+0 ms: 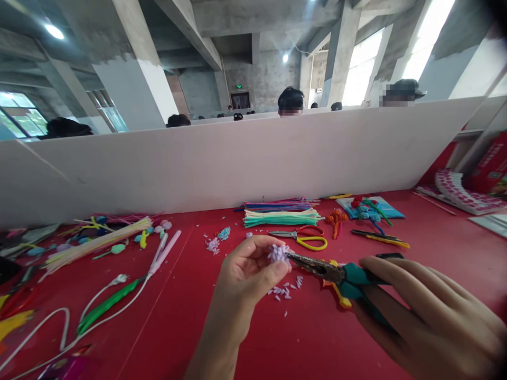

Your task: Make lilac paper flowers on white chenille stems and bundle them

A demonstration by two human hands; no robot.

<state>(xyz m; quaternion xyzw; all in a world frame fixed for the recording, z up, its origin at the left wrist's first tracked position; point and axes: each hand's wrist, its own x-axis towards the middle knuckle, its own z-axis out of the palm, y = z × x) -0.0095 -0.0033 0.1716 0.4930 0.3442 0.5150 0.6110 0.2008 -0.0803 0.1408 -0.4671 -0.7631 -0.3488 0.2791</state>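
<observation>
My left hand (pixel 253 285) pinches a small lilac flower-like tuft (pixel 278 254) between thumb and fingers. Wrapped round the green handles of long-nose pliers (pixel 322 268) is my right hand (pixel 423 306). The tips of the pliers touch the right side of the tuft; whether they grip a piece of it I cannot tell. Short lilac bits (pixel 283 290) lie scattered on the red table just below the tuft. Behind the pliers rests a yellow and orange object (pixel 341 296), partly covered.
Scissors (pixel 312 238) with red and yellow handles lie behind my hands, before bundled pipe cleaners (pixel 281 216). A craft knife (pixel 380 238) is at right. Leftward are a pink glue-gun-like tool (pixel 166 252) with a white cord and a green strip (pixel 109 307). A white partition (pixel 237 163) stands behind.
</observation>
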